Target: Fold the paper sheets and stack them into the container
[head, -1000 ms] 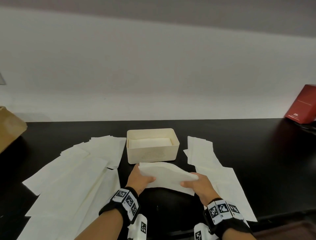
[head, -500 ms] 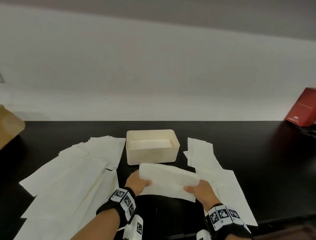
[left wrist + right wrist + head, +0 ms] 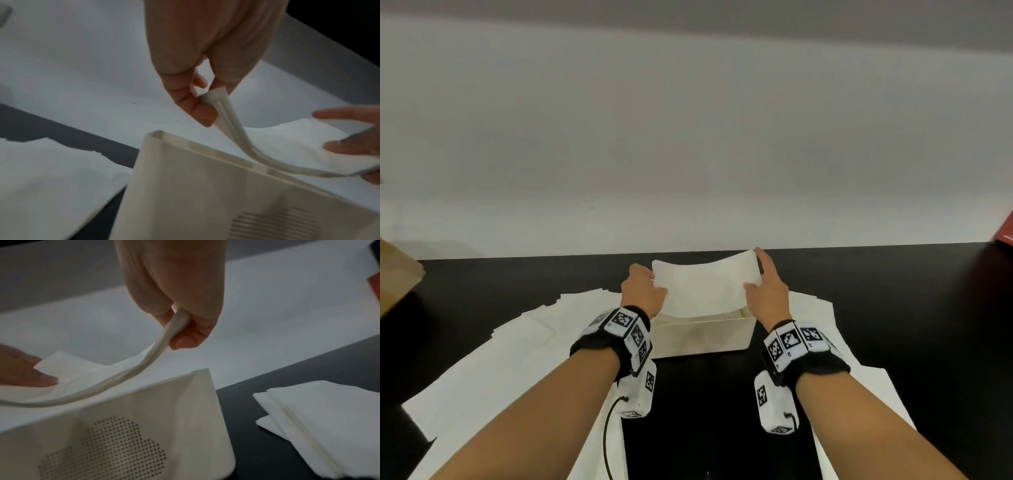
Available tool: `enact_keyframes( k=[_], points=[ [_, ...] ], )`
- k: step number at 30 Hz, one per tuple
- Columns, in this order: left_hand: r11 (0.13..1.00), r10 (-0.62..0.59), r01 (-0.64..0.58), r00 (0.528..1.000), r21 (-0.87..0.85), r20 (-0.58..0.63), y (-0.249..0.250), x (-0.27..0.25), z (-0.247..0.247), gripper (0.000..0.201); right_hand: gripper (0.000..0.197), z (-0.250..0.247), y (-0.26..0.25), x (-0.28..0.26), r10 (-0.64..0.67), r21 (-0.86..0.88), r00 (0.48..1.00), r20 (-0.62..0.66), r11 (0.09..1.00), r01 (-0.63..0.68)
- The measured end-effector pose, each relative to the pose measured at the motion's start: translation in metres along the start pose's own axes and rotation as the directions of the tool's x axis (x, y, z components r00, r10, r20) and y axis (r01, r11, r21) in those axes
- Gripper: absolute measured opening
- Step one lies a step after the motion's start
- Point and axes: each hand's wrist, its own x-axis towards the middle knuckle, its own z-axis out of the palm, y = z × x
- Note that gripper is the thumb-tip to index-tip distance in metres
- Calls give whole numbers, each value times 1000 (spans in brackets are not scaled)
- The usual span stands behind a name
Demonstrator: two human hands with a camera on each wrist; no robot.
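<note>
Loose unfolded sheets (image 3: 482,359) are spread toward the left edge of the black table (image 3: 911,308). Next, the left hand (image 3: 642,291): its thumb and fingers are pinched on the left end of the folded sheet (image 3: 705,286), clamped tight in the left wrist view. The sheet is held sagging in the middle, directly above the open container (image 3: 702,334) at the table's centre. Its right end is pinched by the right hand (image 3: 765,291). More sheets (image 3: 815,318) lie beyond, toward the right edge. The placing step is judged to be in hand; a level lowering is called for, ends released together inside the walls.
</note>
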Motion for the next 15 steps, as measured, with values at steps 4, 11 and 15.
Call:
enact_keyframes(
  k=[4, 11, 15],
  points=[
    [969, -20, 12, 999, 245, 32, -8, 18, 13, 29, 57, 23, 8, 20, -36, -182, 993, 109, 982, 55],
    [727, -48, -119, 974, 676, 223, -11, 25, 29, 16, 33, 45, 18, 37, 161, -604, 942, 294, 795, 52],
    [509, -60, -245, 946, 825, 317, -7, 30, 38, 38, 26, 53, 15, 43, 243, -778, 883, 401, 600, 188]
  ],
)
